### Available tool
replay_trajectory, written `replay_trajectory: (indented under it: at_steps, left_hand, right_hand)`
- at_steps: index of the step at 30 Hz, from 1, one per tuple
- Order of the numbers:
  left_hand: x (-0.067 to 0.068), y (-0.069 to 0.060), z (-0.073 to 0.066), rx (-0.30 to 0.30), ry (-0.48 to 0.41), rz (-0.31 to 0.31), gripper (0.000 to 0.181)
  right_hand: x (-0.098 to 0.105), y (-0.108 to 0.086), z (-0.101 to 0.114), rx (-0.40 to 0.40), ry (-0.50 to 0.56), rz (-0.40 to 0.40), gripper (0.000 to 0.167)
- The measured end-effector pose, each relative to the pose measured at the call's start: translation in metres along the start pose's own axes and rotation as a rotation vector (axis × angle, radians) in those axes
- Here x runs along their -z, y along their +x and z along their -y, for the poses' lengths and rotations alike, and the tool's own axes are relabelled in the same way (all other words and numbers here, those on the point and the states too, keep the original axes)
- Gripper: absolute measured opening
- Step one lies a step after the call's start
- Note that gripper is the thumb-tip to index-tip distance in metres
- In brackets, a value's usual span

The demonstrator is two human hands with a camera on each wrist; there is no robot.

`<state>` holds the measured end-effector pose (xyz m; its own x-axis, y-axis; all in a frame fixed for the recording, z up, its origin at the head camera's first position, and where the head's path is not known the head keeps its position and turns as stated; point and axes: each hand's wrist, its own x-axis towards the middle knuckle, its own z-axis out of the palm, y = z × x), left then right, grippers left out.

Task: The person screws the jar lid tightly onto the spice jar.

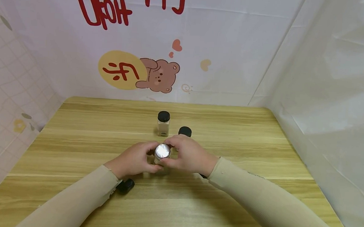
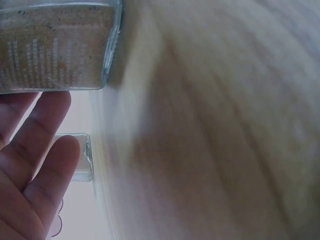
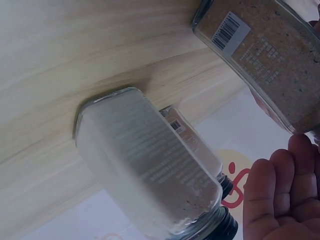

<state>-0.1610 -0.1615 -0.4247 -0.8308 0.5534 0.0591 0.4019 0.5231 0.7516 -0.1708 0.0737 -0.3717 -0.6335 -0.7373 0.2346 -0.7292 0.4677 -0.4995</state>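
Between the two hands is a square glass spice jar [image 1: 162, 159] filled with speckled brown seasoning. Silver foil [image 1: 163, 150] covers its mouth, and no cap sits on it. My left hand [image 1: 134, 161] holds the jar from the left with thumb and fingers. On the other side, my right hand [image 1: 193, 156] has its thumb and index finger curled round the upper part of the jar. The right wrist view shows a printed barcode label [image 3: 230, 33] on the glass; the other right fingers [image 3: 282, 180] extend below the jar. Whether its base touches the table cannot be told.
Behind the hands, a black-capped jar [image 1: 163, 126] of pale brown powder stands on the wooden table [image 1: 230, 125]. Another jar [image 3: 145, 160] with whitish contents stands just beyond my right hand; only its black cap [image 1: 185, 131] shows from above. White sheeting [image 1: 228, 37] encloses the table.
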Motion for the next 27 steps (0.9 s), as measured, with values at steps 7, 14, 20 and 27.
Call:
replay_trajectory:
  at_steps: [7,14,20,27]
  left_hand:
    - [0.0006,-0.0006,-0.0012,0.0,-0.003,-0.003,0.048]
    - [0.0008,-0.0003,-0.0016,-0.004,-0.002,-0.008,0.047]
    - [0.0007,-0.0001,-0.0016,-0.017,-0.007,-0.004,0.053]
    - [0.0003,0.0007,-0.0012,-0.008,0.003,-0.009,0.045]
  right_hand:
    - [-0.0004,-0.0005,0.0007,-0.002,-0.005,0.007,0.029]
    - [0.0,-0.0001,0.0022,-0.005,-0.008,0.03,0.031]
    - [0.0003,0.0006,0.0014,-0.002,-0.002,0.044,0.032]
    - [-0.0013,-0.001,0.0006,-0.024,0.035,0.029,0.032]
